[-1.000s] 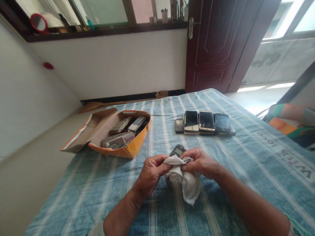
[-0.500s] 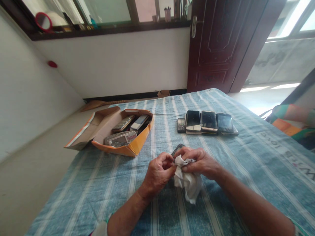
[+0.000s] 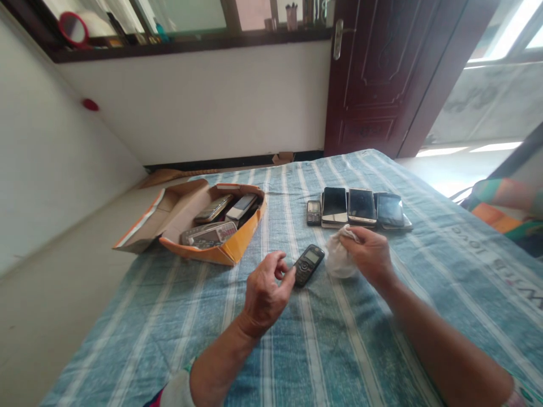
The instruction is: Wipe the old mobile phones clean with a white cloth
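Observation:
A dark keypad mobile phone (image 3: 309,264) lies at a slant on the striped bedcover, its small screen and keys facing up. At its lower left edge is my left hand (image 3: 267,291), fingers loosely curved and apart. The left thumb tip appears to touch the phone's side, without visibly gripping it. My right hand (image 3: 373,254) pinches a crumpled white cloth (image 3: 339,260), which hangs just right of the phone and apart from it.
Left of my hands stands an open orange cardboard box (image 3: 241,240) holding several old phones. Beyond my right hand, a small keypad phone (image 3: 314,213) and several touchscreen phones (image 3: 362,205) form a row on the bedcover (image 3: 271,339). A dark red door (image 3: 373,85) is behind the bed.
My right hand has drawn the cloth off the phone, moving right and away. The phone, mostly covered before, now shows fully. My left hand has shifted slightly left.

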`<move>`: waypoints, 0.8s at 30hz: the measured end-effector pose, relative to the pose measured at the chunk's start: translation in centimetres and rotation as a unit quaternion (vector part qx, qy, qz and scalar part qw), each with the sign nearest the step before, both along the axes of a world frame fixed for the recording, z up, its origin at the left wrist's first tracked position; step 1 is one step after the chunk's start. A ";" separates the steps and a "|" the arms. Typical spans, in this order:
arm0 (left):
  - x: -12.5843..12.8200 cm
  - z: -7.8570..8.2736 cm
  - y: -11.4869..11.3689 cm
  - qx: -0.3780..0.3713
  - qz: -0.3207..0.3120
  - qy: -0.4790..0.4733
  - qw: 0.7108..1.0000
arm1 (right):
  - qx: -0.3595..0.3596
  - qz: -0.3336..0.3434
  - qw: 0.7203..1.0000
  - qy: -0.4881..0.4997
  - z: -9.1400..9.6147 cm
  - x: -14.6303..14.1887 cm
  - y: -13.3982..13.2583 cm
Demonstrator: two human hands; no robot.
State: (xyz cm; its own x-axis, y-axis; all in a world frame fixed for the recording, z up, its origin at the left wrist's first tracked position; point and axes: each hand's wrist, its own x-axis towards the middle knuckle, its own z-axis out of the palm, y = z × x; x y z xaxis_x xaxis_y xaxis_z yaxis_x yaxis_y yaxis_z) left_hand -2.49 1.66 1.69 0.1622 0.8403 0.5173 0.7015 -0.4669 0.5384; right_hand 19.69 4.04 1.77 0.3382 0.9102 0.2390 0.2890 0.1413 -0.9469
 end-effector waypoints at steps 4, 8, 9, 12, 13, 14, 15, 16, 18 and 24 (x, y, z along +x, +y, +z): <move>-0.3 0.4 0.5 -0.059 0.013 0.027 0.998 | 0.139 -0.013 0.965 -0.222 -0.6 -0.3 -0.3; 0.0 0.7 0.5 -0.102 -0.022 0.073 0.992 | 0.184 0.052 0.912 -0.364 -0.9 -2.0 -1.5; 0.1 0.8 0.5 -0.108 -0.029 0.083 0.990 | 0.185 0.066 0.900 -0.388 -0.9 -2.4 -1.7; 0.2 0.7 0.4 -0.123 -0.043 0.111 0.985 | 0.161 0.100 0.882 -0.431 -0.9 -3.1 -2.2; 0.2 0.6 0.4 -0.128 -0.048 0.117 0.984 | 0.149 0.110 0.881 -0.435 -0.9 -3.2 -2.3; 0.1 0.5 0.4 -0.132 -0.052 0.121 0.983 | 0.137 0.119 0.881 -0.438 -0.9 -3.2 -2.3; 0.1 0.4 0.4 -0.134 -0.056 0.122 0.982 | 0.128 0.127 0.879 -0.440 -0.9 -3.3 -2.3; 0.1 0.3 0.4 -0.135 -0.058 0.121 0.982 | 0.123 0.136 0.876 -0.445 -0.9 -3.3 -2.3; 0.1 0.0 0.4 -0.131 -0.057 0.112 0.983 | 0.122 0.156 0.866 -0.459 -1.1 -3.4 -2.4; 0.0 -0.6 0.4 -0.113 -0.046 0.085 0.989 | 0.179 0.178 0.845 -0.472 -1.7 -4.3 -2.7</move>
